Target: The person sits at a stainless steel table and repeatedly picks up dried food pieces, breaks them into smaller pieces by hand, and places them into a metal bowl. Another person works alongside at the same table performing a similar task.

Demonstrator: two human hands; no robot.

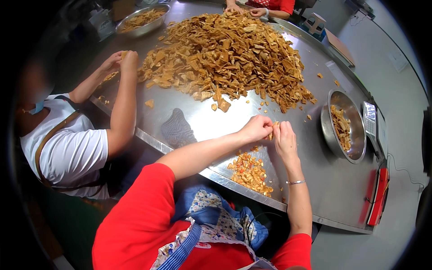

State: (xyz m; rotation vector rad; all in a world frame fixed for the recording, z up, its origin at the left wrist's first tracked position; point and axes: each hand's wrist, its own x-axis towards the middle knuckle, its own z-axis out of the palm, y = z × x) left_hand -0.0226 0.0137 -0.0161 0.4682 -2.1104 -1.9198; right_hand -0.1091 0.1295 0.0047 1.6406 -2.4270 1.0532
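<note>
My left hand (258, 128) and my right hand (286, 140) meet above the near part of the metal table. Fingers of both are pinched together on one small dried brown piece (271, 135), mostly covered by the fingertips. Below them, by the near edge, lies a small heap of yellowish, nut-like bits (250, 173) with a few reddish ones among them. A large pile of dried brown, flaky pieces (225, 56) fills the far middle of the table. A few loose pieces (222, 105) lie on its near side.
To the right a steel bowl (326, 119) holds some brown pieces, beside a scale-like device (370, 119) and a red object (377, 198). Another filled bowl (130, 33) stands far left. One co-worker's hands (121, 60) work at left, another's (245, 10) across the table.
</note>
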